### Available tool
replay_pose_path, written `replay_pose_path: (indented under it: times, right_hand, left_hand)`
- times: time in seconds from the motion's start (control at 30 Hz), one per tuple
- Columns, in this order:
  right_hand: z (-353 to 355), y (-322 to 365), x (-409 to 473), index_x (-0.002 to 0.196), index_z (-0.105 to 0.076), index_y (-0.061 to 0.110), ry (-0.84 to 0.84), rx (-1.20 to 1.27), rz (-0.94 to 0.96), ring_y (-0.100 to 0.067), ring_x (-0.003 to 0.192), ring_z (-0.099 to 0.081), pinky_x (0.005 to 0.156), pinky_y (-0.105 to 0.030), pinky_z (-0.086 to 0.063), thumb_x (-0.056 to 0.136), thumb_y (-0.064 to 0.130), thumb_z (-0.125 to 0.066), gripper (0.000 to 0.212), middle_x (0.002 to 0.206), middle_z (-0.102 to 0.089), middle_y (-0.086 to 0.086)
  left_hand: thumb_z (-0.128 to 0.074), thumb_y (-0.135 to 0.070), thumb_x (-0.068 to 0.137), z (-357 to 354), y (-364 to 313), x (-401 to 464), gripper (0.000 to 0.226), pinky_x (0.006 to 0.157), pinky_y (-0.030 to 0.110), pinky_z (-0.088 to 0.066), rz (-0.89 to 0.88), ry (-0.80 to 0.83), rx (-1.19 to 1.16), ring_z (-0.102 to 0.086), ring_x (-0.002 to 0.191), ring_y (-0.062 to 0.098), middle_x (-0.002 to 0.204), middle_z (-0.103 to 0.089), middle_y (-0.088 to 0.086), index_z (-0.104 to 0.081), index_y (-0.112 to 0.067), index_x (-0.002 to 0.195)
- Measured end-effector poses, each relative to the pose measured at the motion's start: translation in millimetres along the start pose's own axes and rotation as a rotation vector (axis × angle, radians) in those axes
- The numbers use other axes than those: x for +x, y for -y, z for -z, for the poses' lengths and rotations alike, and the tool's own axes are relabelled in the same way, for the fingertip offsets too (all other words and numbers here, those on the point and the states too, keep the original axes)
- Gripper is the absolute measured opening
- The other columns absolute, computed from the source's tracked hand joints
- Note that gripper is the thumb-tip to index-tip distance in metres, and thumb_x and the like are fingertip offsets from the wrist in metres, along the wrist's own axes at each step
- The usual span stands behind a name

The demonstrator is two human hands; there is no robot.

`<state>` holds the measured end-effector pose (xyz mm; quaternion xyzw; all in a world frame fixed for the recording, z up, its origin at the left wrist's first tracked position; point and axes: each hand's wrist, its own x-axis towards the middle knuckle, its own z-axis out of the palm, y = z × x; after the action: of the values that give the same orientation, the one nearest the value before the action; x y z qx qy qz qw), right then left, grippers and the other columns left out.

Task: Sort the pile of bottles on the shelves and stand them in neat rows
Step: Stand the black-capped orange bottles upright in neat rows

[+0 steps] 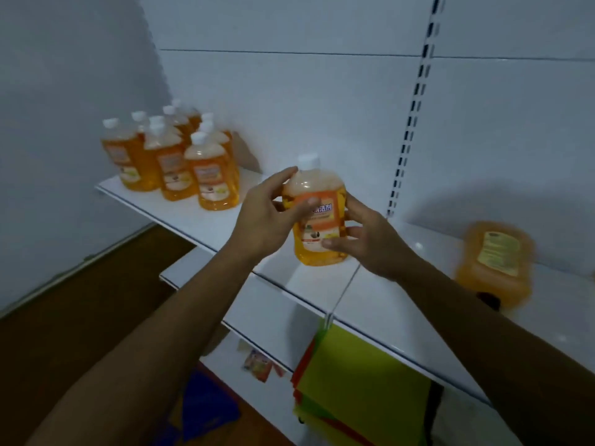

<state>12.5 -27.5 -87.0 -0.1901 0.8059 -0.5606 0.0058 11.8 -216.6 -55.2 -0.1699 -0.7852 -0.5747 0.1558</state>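
An orange bottle [317,217] with a white cap and an orange label is held upright above the white shelf [206,220]. My left hand [270,214] grips its left side and shoulder. My right hand [367,243] clasps its right side and lower front. Several matching orange bottles [180,159] stand in rows at the shelf's far left end. At the right, another orange bottle [495,262] lies on its side, blurred, with its yellow back label facing up.
A slotted upright [412,117] runs up the white back panel. Below the shelf lie a stack of yellow-green and red sheets [363,381], a small colourful packet [257,365] and a lower white shelf [257,300]. A brown floor [80,300] is at the left.
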Motion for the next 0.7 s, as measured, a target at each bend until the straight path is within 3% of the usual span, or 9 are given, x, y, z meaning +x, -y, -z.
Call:
replay_pose_path:
  times: [0.1,0.2,0.3,0.5,0.7]
  right_hand:
    - [-53.3,-0.3,58.4,0.144,-0.037,0.035,0.049,-0.061,0.055,-0.018,0.110,-0.062,0.095,-0.046,-0.052,0.075,0.032,-0.078,0.080,0.123,-0.062,0.006]
    - [-102.1,0.7,105.5,0.145,-0.035,0.031,0.047,-0.100,0.041,-0.016,0.113,-0.059,0.097,-0.045,-0.051,0.080,0.030,-0.077,0.077,0.127,-0.059,0.006]
    - [-135.8,1.5,141.1,0.144,-0.037,0.027,0.025,-0.083,0.038,-0.014,0.113,-0.059,0.096,-0.042,-0.052,0.081,0.028,-0.076,0.074,0.125,-0.060,0.007]
    - [-160.3,-5.1,173.8,0.142,-0.037,0.026,-0.004,-0.095,-0.007,-0.015,0.117,-0.057,0.097,-0.040,-0.051,0.083,0.031,-0.073,0.069,0.129,-0.057,0.007]
    - [-161.9,-13.9,178.3,0.133,-0.043,0.023,-0.032,-0.122,-0.098,-0.018,0.114,-0.059,0.096,-0.037,-0.051,0.084,0.032,-0.072,0.058,0.128,-0.059,0.002]
  left_hand:
    - [-0.070,-0.027,0.084,57.9,30.9,7.2,0.048,0.077,0.023,-0.056,-0.009,-0.092,0.088,-0.063,0.095,-0.002,0.105,-0.065,-0.014,-0.056,-0.019,0.130]
    - [-0.069,-0.029,0.085,105.3,62.3,23.7,0.048,0.084,0.026,-0.055,0.000,-0.157,0.187,-0.058,0.099,-0.008,0.109,-0.059,-0.023,-0.054,-0.024,0.130]
    - [-0.067,-0.034,0.086,138.2,90.0,46.1,0.054,0.092,0.031,-0.053,0.016,-0.170,0.280,-0.055,0.112,0.005,0.124,-0.058,-0.009,-0.051,-0.019,0.136]
    - [-0.067,-0.038,0.086,161.1,124.6,73.7,0.062,0.097,0.035,-0.050,0.031,-0.125,0.356,-0.051,0.121,0.015,0.135,-0.054,-0.001,-0.047,-0.018,0.140]
    - [-0.065,-0.040,0.086,155.2,135.2,77.0,0.062,0.098,0.027,-0.045,0.031,-0.151,0.407,-0.047,0.123,0.012,0.138,-0.051,0.001,-0.045,-0.020,0.141]
